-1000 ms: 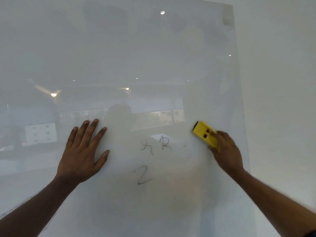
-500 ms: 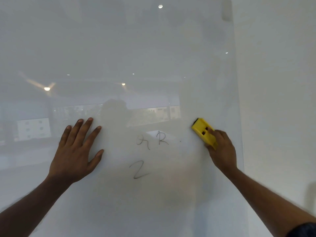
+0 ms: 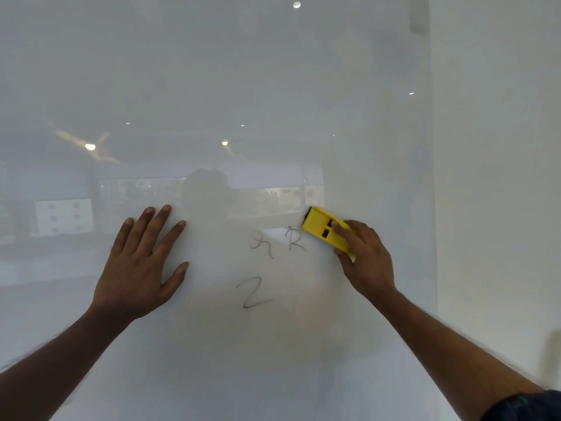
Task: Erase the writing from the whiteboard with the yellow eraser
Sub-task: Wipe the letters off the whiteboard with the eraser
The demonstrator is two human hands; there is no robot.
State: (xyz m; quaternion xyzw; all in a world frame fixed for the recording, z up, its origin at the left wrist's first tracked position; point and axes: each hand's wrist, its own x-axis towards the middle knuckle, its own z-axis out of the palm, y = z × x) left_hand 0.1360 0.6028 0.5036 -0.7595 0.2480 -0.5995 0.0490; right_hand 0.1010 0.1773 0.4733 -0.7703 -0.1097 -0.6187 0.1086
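A glossy whiteboard [image 3: 212, 71] fills most of the view. Faint grey writing remains near its middle: a squiggle [image 3: 261, 244], a letter R [image 3: 295, 238] and, below them, a 2 [image 3: 252, 292]. My right hand [image 3: 365, 259] grips the yellow eraser [image 3: 319, 227], tilted, pressed on the board just right of the R. My left hand [image 3: 141, 262] lies flat on the board, fingers spread, left of the writing.
The board's right edge [image 3: 432, 208] meets a plain white wall [image 3: 498, 177]. A small mount [image 3: 418, 13] sits at the board's top right corner. Room lights and windows reflect in the board.
My right hand has slid the eraser leftward toward the R; the small dot right of the R is gone. My left hand stays planted on the board.
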